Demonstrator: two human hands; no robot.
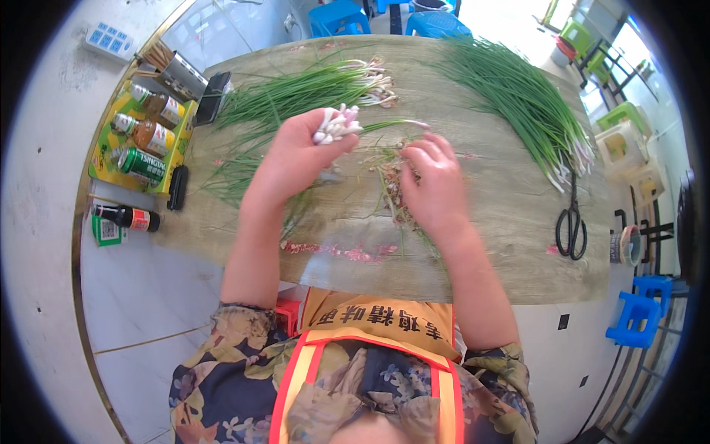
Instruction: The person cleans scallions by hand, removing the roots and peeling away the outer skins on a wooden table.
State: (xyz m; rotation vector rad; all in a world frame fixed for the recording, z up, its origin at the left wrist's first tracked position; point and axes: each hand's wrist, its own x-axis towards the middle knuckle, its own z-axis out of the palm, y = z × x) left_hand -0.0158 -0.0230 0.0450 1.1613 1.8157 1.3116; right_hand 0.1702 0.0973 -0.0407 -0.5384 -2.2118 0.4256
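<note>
My left hand is closed around a bunch of green stalks with white and pinkish bulbs, the bulb ends sticking out past the thumb. A single stalk with a pinkish bulb lies between my two hands, its leaves passing behind the bunch. My right hand has its fingers curled over a heap of peeled skins and roots; whether it pinches anything is hidden. Beyond my left hand rests a pile of bulbed green stalks. A larger pile of long stalks spreads at the far right of the wooden table.
Black scissors lie at the right, touching the large pile's bulb ends. At the left are a phone, a yellow-green box with bottles and a green can, a dark bottle, and a metal chopstick holder. Blue stools stand beyond.
</note>
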